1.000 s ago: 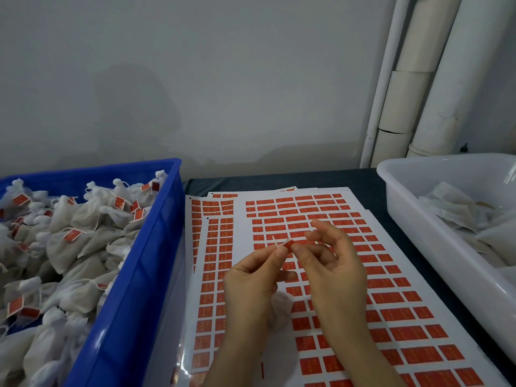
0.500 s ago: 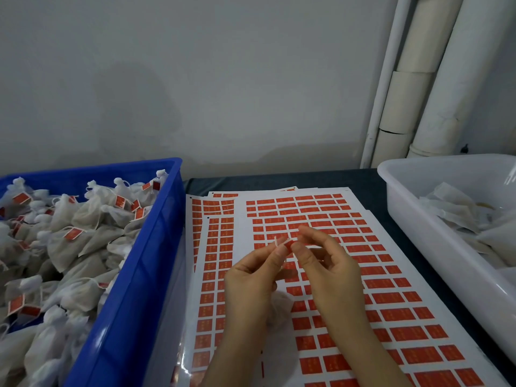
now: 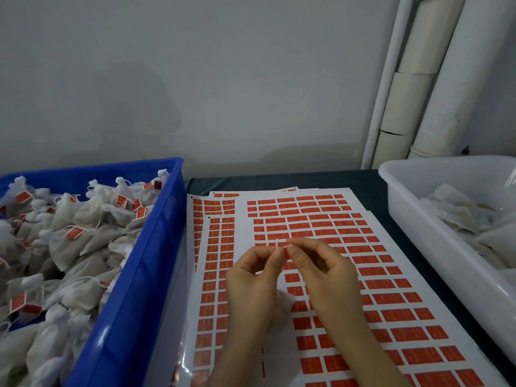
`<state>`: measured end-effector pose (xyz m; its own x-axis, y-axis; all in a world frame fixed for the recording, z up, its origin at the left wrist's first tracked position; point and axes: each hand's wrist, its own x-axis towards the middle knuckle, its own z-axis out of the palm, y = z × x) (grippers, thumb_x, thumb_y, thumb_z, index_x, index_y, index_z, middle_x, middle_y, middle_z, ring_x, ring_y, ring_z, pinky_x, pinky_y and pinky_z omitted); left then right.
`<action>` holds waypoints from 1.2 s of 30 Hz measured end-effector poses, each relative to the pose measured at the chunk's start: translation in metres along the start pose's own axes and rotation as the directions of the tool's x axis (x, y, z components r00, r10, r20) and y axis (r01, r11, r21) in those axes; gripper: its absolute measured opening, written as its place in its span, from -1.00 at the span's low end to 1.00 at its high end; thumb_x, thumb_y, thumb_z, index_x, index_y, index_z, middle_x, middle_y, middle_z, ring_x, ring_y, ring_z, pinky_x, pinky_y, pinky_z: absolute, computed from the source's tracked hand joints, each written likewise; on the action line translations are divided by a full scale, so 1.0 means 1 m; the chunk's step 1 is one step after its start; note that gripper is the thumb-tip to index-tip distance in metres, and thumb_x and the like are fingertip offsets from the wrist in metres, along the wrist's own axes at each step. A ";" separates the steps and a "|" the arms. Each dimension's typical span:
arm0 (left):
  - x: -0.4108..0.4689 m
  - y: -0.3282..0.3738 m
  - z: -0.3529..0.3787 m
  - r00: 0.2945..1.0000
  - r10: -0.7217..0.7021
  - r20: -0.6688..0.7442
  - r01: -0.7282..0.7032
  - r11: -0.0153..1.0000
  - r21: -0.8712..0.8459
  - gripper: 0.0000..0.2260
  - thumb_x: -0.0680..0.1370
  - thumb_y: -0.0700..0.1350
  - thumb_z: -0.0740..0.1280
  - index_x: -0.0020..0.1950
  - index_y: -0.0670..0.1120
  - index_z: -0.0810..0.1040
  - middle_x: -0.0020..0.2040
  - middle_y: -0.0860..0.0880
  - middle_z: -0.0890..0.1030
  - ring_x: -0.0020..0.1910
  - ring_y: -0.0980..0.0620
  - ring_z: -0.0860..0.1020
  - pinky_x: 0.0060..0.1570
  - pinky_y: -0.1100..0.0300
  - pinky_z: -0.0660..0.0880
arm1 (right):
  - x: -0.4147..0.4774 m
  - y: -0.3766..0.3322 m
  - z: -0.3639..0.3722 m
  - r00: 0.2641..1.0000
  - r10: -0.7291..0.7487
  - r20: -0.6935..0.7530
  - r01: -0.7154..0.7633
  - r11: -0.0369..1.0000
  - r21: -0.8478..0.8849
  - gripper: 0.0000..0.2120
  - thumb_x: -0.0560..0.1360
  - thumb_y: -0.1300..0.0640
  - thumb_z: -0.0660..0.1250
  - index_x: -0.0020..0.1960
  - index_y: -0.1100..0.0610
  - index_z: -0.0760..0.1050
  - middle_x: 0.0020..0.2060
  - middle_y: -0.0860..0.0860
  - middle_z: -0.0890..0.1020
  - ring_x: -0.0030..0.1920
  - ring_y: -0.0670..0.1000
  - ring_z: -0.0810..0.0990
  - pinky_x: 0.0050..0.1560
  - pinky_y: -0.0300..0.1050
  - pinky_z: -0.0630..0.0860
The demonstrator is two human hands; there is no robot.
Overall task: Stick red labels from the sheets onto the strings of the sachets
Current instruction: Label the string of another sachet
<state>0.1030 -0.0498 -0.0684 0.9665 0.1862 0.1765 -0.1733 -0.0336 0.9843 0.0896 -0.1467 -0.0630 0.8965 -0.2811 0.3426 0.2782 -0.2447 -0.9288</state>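
On my feed the job looks well under way but far from finished. The blue crate (image 3: 156, 247) on the left is heaped with sachets (image 3: 83, 219) that already carry red tags on their strings. The white tub (image 3: 413, 208) on the right holds plain pouches (image 3: 460, 216) with no red on them that I can make out, so I judge those are waiting their turn.

One piece is in hand. The left hand (image 3: 251, 277) pinches a string (image 3: 277, 243) between thumb and forefinger, its tip poking up just above the fingers. The right hand (image 3: 326, 275) pinches a red label (image 3: 282, 246) right against that string, fingertips of both hands touching. Whether the label is fully folded shut, I cannot tell. A pale pouch (image 3: 282, 303), likely this string's own, shows between the wrists, lying on the sheets.

The sheets (image 3: 243, 219) lie fanned between crate and tub, the top one nearly full, with a bare strip down its left side.
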 end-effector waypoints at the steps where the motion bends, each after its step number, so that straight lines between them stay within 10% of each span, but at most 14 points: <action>1: 0.000 -0.001 0.000 1.000 0.029 0.004 -0.030 0.999 0.039 -0.88 0.47 -0.11 0.40 -0.24 0.08 0.58 -0.29 0.27 0.63 -0.18 0.30 0.58 -0.35 0.54 0.46 | 0.000 0.001 0.000 1.000 -0.007 0.006 0.007 1.000 -0.010 -0.89 0.32 -0.16 0.27 -0.17 -0.22 0.50 -0.21 -0.50 0.55 -0.07 -0.42 0.51 -0.29 -0.60 0.38; 16: -0.006 -0.005 0.005 0.990 0.142 -0.026 -0.123 0.928 0.351 -0.70 0.48 -0.25 0.37 -0.33 0.09 0.43 -0.23 0.09 0.55 -0.13 0.02 0.50 -0.19 0.34 0.42 | -0.008 0.010 0.011 0.996 -0.081 -0.036 0.073 0.980 -0.185 -0.79 0.51 0.15 0.27 -0.25 -0.09 0.38 -0.32 -0.19 0.54 -0.26 -0.18 0.54 -0.31 -0.47 0.43; 24: 0.005 0.004 -0.006 0.998 -0.041 0.048 0.043 0.998 -0.049 -0.97 0.45 -0.08 0.41 -0.19 0.04 0.62 -0.23 0.18 0.67 -0.16 0.25 0.62 -0.34 0.52 0.46 | 0.001 0.002 0.004 0.998 0.030 0.050 -0.032 0.999 0.029 -0.74 0.38 -0.24 0.12 0.02 -0.28 0.43 -0.08 -0.43 0.52 -0.08 -0.35 0.54 -0.24 -0.57 0.42; 36: 0.017 0.002 -0.022 0.946 -0.323 -0.039 0.283 0.875 -0.392 -0.75 0.32 0.08 0.40 -0.06 0.02 0.62 -0.14 0.14 0.70 -0.07 0.06 0.63 -0.17 0.19 0.50 | -0.004 0.021 0.013 0.873 0.200 0.445 -0.009 0.919 -0.395 -0.90 0.52 -0.02 0.26 0.02 -0.11 0.52 -0.12 -0.28 0.52 -0.17 -0.26 0.49 -0.25 -0.51 0.34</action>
<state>0.1152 -0.0255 -0.0633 0.9626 0.2249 -0.1512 0.0479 0.4079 0.9118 0.0965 -0.1388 -0.0855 0.9916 0.1187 0.0506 0.1113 -0.5885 -0.8008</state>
